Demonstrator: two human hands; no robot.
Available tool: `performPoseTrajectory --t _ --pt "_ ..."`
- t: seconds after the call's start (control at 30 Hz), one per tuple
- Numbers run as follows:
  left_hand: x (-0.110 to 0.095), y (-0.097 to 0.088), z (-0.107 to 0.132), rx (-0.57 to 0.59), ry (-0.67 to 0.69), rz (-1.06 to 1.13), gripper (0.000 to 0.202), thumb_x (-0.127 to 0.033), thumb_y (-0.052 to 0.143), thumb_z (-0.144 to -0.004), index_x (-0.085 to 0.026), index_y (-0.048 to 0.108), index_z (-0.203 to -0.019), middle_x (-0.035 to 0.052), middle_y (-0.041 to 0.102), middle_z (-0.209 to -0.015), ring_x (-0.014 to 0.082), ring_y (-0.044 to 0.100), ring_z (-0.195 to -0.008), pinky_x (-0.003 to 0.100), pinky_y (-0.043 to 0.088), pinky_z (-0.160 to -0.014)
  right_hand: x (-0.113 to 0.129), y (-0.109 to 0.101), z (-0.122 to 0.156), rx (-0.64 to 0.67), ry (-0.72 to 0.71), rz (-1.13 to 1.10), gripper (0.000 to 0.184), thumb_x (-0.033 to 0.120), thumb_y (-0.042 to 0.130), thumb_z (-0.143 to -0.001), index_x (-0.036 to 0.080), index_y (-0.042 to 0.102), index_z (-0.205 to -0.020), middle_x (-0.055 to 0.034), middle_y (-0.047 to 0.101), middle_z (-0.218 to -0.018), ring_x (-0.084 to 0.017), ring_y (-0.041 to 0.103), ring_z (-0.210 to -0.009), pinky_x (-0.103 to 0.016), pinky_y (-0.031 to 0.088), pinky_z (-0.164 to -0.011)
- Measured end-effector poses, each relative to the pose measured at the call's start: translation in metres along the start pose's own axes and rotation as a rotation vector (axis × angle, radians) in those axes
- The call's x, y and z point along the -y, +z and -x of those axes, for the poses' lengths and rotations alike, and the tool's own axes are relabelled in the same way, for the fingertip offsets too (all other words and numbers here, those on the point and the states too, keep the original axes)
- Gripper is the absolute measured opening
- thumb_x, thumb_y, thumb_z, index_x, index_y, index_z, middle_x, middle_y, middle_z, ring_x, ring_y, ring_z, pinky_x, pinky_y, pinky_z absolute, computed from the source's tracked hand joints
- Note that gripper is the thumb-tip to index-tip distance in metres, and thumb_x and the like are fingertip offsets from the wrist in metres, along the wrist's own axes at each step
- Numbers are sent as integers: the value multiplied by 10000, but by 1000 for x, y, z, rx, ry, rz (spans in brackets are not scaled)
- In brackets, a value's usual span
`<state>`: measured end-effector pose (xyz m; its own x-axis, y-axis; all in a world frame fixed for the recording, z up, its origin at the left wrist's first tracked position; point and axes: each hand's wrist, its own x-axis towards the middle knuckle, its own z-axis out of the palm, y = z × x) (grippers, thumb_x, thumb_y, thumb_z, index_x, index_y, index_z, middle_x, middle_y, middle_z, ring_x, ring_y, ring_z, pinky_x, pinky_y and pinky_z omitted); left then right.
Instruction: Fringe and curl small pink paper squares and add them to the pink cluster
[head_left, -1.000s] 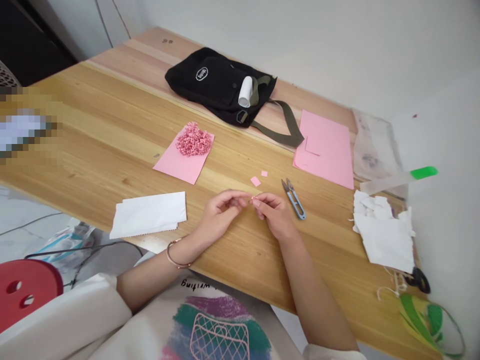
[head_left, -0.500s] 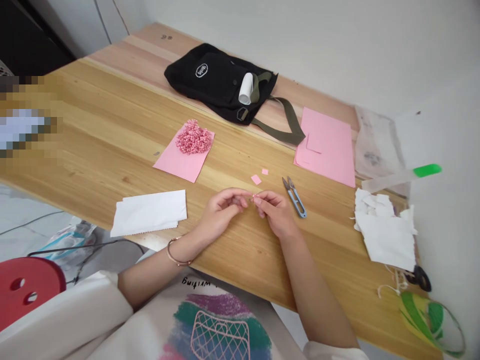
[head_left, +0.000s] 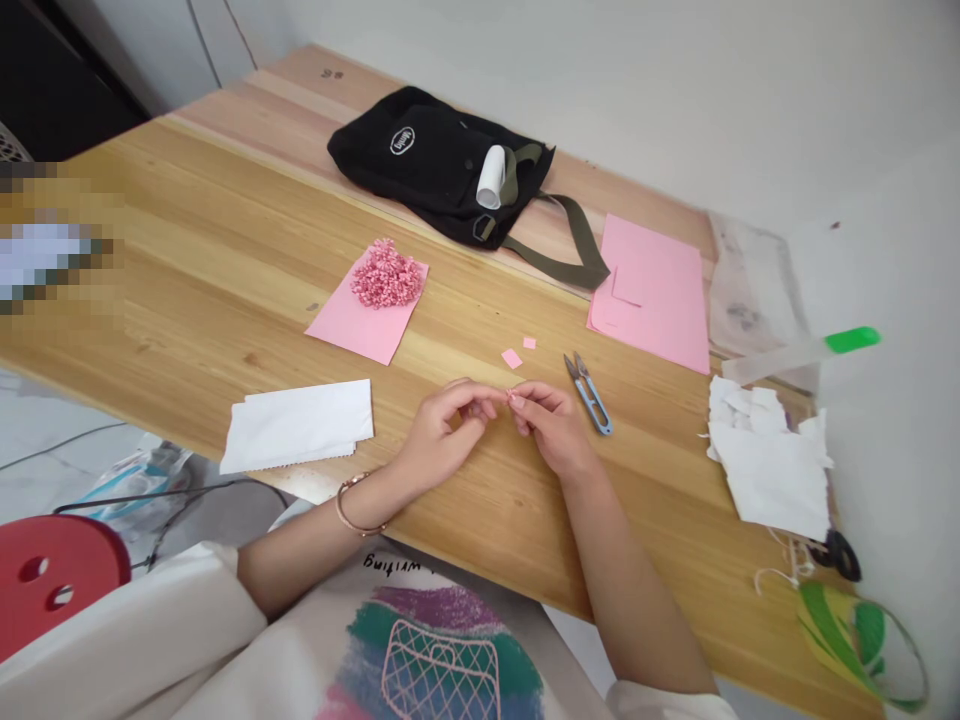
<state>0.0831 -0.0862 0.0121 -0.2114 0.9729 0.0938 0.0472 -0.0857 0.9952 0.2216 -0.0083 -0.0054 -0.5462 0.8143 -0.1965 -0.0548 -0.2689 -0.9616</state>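
Observation:
My right hand (head_left: pixel 551 420) pinches a tiny pink piece (head_left: pixel 511 394) between thumb and fingertips; it is too small to identify surely. My left hand (head_left: pixel 446 425) reaches over with its index finger stretched out, its tip at the pink piece. The left thumb stands apart from the loosely bent fingers, and nothing shows in them. Just beyond the hands lie two small pink paper squares (head_left: pixel 511 358). Thread snips (head_left: pixel 591 395) with blue handles rest beside my right hand. Farther off, a heap of small pink curled pieces (head_left: pixel 386 275) sits on a pink sheet (head_left: pixel 367 330).
Folded white paper (head_left: pixel 300 428) lies left of my hands. At the back are a black bag (head_left: pixel 420 160) with a white roll (head_left: pixel 491 178) on it, and larger pink sheets (head_left: pixel 660 290). Torn white paper (head_left: pixel 776 470) and a green-tipped strip (head_left: pixel 802 357) lie right.
My left hand has shifted slightly; its thumb has drawn back from the fingertips and the index finger is straighter. My right hand keeps its pinch in the same place.

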Motion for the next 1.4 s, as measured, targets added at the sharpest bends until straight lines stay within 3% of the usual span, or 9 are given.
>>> performPoseTrajectory --t 0.17,0.37,0.57,0.77,0.93,1.13,1.27,1.4 --pt "-2 -1 0 -39 65 -65 170 -92 510 -741 -174 657 -765 32 617 -740 135 555 -711 263 429 -670 0 1 0 3 -2 -23 146 332 699 -653 194 663 -685 49 497 -474 -65 361 -424 -229 256 -431" --pt "-2 0 2 -3 124 -125 300 -62 470 -745 -192 655 -942 32 613 -767 139 557 -734 270 429 -684 1 0 0 12 2 -34 133 316 703 -655 191 666 -683 50 497 -463 -65 364 -424 -224 255 -430" --pt "-1 -1 2 -15 184 -204 196 -49 457 -741 -171 599 -681 26 586 -710 134 543 -714 273 427 -686 -1 -1 1 13 -12 -57 112 296 707 -666 191 672 -683 35 551 -532 -52 377 -431 -216 258 -432" --pt "1 -1 2 -17 229 -189 287 -37 443 -751 -171 625 -928 27 611 -774 125 557 -732 260 445 -669 0 0 0 12 -7 -12 153 321 726 -633 185 668 -671 36 554 -529 -48 361 -421 -210 262 -418" --pt "0 -2 3 9 249 -216 211 -19 450 -726 -161 594 -667 29 591 -742 129 563 -743 274 451 -701 0 0 0 -1 -2 -20 165 329 738 -615 190 672 -674 22 591 -579 -46 371 -426 -211 276 -421" --pt "2 -1 2 -25 209 -187 296 -20 450 -739 -171 613 -934 22 611 -775 119 553 -720 253 441 -654 0 0 0 10 1 -30 140 306 733 -623 190 669 -668 42 542 -517 -49 362 -417 -209 271 -416" --pt "2 0 2 -24 164 -230 204 -24 447 -723 -160 593 -761 16 590 -729 119 539 -709 253 433 -657 -1 0 0 13 2 -44 138 303 732 -628 188 665 -667 37 548 -526 -51 378 -425 -209 269 -419" --pt "2 0 2 -19 126 -184 255 -29 432 -723 -166 588 -871 20 610 -784 118 548 -725 255 438 -674 -1 -1 0 12 1 -47 143 309 730 -624 189 665 -669 33 555 -534 -52 373 -422 -213 264 -415"
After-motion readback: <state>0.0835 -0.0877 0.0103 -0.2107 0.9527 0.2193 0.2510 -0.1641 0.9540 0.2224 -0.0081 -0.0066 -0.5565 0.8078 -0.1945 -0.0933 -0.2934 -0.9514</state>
